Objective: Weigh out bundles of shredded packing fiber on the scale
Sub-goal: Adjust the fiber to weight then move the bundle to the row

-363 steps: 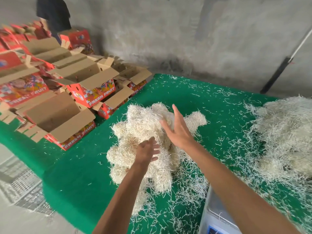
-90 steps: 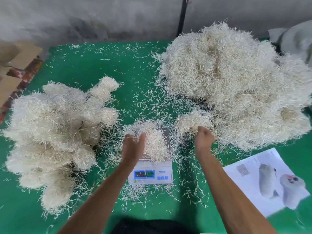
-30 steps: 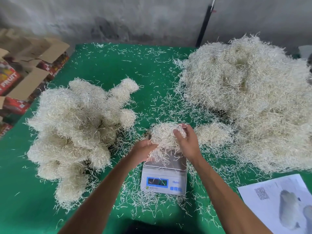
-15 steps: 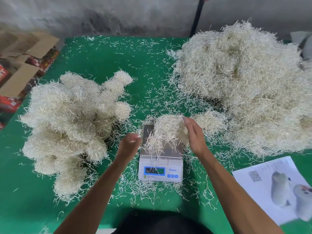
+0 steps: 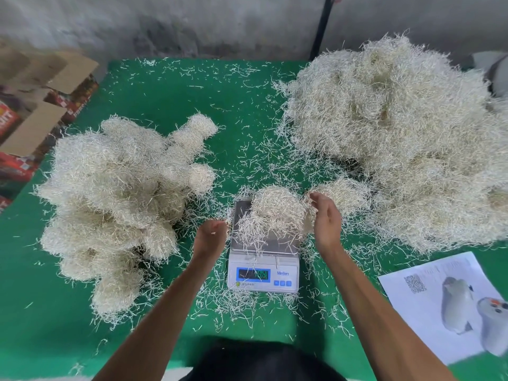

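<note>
A white digital scale (image 5: 262,274) stands on the green table cover (image 5: 176,100) in front of me, display lit. A pale bundle of shredded fiber (image 5: 275,213) lies on its metal platform, with strands hanging over the edges. My left hand (image 5: 210,235) hovers just left of the platform with its fingers curled in, apart from the bundle; a stray strand or two show at the fingertips. My right hand (image 5: 325,218) is held edge-on at the bundle's right side, fingers straight, touching or nearly touching it. A small loose clump (image 5: 345,192) lies just behind that hand.
A pile of rounded fiber bundles (image 5: 118,193) fills the left of the table. A big loose heap (image 5: 398,138) covers the right. A printed paper sheet (image 5: 445,303) lies front right. Open cardboard fruit boxes (image 5: 33,114) stand off the left edge. Strands litter the cover.
Both hands held the bundle over the scale a second ago. The left hand has since drawn off to the left, and the right hand has opened beside the bundle now lying on the platform.
</note>
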`<state>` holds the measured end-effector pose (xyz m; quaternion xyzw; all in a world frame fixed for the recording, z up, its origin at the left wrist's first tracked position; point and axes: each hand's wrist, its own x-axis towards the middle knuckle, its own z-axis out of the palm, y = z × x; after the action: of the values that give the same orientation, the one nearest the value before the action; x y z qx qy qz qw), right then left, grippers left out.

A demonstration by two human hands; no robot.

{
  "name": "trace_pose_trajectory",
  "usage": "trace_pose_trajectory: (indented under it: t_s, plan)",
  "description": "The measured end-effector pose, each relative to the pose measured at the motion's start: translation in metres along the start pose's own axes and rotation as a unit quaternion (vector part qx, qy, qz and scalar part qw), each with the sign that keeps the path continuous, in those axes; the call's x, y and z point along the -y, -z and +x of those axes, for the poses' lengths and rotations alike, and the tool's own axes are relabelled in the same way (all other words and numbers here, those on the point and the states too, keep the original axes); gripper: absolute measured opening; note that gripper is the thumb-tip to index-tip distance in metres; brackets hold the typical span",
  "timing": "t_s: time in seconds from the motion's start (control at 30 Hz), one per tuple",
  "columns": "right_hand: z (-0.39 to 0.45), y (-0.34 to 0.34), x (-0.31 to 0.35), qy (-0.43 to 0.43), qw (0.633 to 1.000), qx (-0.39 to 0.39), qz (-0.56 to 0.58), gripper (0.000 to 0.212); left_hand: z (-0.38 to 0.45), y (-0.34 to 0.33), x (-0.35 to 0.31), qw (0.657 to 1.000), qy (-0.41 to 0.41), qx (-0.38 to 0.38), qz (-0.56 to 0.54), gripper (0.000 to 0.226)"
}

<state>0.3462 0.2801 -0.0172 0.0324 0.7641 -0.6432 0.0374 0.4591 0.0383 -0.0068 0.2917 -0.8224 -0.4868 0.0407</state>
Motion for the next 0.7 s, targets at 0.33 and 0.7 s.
trace_pose_trajectory:
  t_s: [0.33, 0.7]
  plan:
    - [-0.007, 0.003, 0.004, 0.005, 1.000, 0.006, -0.030, 0.047, 0.000, -0.008, 0.001, 0.999, -0.003, -0.037, 0.011, 0.022]
    - [-0.005, 0.000, 0.002, 0.003, 1.000, -0.002, -0.024, 0.054, 0.007, -0.011, 0.004, 0.999, 0.008, -0.045, 0.011, 0.017]
